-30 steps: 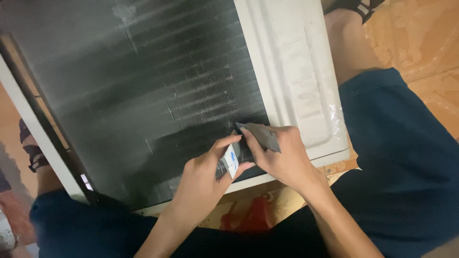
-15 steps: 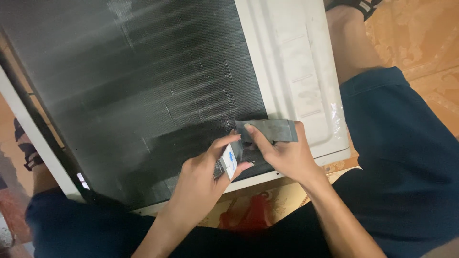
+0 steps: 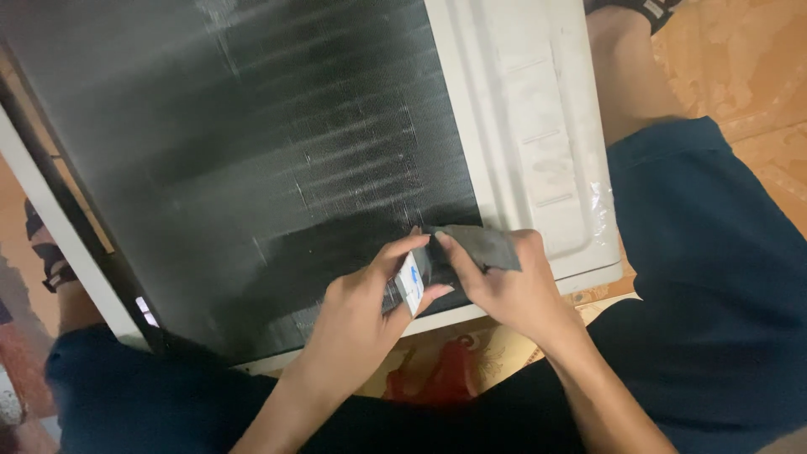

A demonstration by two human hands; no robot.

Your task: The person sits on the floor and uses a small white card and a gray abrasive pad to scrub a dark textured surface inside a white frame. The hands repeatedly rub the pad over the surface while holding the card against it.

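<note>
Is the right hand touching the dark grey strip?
Touching. The head view shows the right hand with its fingers closed around the dark grey strip, no gap visible.

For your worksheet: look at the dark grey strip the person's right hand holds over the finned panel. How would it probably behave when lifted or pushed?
The dark grey strip looks thin and flat, so it is probably light. It seems to bend under the right hand, so it is likely floppy. Its matte surface suggests little slipping.

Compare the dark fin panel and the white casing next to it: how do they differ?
The fin panel is black, finely ribbed and takes up most of the unit; the casing is white, smooth moulded plastic and a narrower strip. Both hands work over the panel: the left hand holds a small card, the right hand a grey pad. Both belong to one unit.
</note>
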